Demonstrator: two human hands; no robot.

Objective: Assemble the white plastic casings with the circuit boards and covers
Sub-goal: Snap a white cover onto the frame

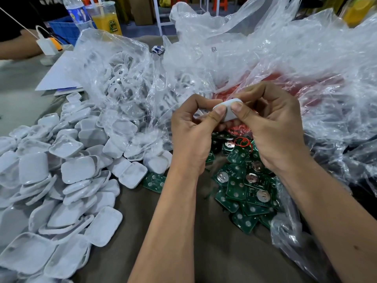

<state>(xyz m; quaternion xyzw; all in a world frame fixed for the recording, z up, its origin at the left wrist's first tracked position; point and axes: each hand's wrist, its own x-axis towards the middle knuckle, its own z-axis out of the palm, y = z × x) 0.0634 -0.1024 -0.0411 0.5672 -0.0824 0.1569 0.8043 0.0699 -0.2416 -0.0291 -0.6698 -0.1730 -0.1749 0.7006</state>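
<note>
I see a wide work table (183,231) covered in dull brown-grey cloth, in a cluttered workshop with a blue crate (61,27) and a white frame (163,17) at the back. Crumpled clear plastic bags (265,58) take up the far half of the table; one holds white ring-shaped parts (120,78), another shows red through the film. A big heap of white plastic casings (61,180) spreads over the left side. Under my wrists lies a smaller pile of green circuit boards (242,186), some showing round silver battery clips, with a red wire loop (242,142) on top.

My left hand (191,137) and right hand (273,127) meet above the boards, both pinching one white casing (229,111) between them, thumbs pressed on its near face, fingers curled behind it. It is held in the air, clear of the table, just in front of the bags. I cannot tell whether a board sits inside it.

At far left another person's forearm (18,45) rests on the table, beside a white charger (47,44), a water bottle (78,13) and a cup of orange drink (106,18).
</note>
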